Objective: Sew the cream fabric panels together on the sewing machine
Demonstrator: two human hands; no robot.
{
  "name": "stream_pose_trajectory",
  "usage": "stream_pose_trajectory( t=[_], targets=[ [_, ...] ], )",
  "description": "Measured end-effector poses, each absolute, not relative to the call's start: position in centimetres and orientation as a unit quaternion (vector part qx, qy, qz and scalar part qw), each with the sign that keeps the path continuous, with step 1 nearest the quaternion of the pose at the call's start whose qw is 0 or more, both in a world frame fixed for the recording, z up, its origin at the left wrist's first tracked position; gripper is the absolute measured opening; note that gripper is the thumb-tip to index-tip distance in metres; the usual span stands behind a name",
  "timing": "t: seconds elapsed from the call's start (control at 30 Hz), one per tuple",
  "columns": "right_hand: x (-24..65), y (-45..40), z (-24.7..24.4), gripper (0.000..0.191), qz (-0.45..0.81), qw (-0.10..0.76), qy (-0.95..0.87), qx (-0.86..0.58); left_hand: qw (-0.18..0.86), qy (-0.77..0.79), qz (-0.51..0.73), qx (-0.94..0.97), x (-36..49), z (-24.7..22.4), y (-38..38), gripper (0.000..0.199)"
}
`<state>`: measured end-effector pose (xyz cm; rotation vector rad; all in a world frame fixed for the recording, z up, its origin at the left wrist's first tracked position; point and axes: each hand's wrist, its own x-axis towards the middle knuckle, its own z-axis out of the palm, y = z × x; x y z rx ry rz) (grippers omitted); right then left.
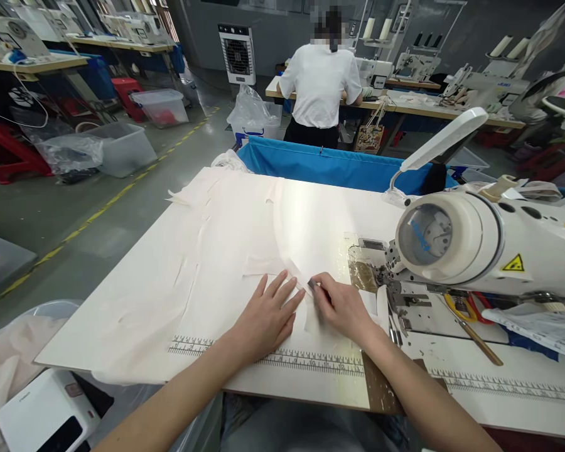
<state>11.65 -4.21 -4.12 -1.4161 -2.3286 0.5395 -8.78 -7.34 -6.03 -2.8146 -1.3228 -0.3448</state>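
Note:
My left hand lies flat with its fingers spread, pressing on a pale, thin fabric strip on the white sewing table. Close beside it, my right hand is closed in a pinch on a small dark grey piece, held at the strip's near end; its kind is too small to make out. Larger pale fabric panels spread over the table's left side. The sewing machine stands just right of my right hand, its needle area partly hidden.
A printed ruler runs along the table's front edge. Yellow- and red-handled scissors and tweezers lie by the machine. Blue cloth hangs behind the table. A person in a white shirt sits ahead. A white device is lower left.

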Motion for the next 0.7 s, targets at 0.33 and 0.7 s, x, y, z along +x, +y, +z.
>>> stream_pose_trajectory(
  t=[0.33, 0.7],
  targets=[
    [11.6, -4.7, -5.0, 0.025, 0.16, 0.174, -0.838, -0.492, 0.017, -0.416, -0.105, -0.903, -8.8, -5.9, -7.3, 0.044],
    [12.3, -5.6, -4.4, 0.023, 0.122, 0.144, -0.855, -0.483, 0.039, -0.423, -0.106, -0.899, -8.7, -6.1, -7.5, 0.042]
  ],
)
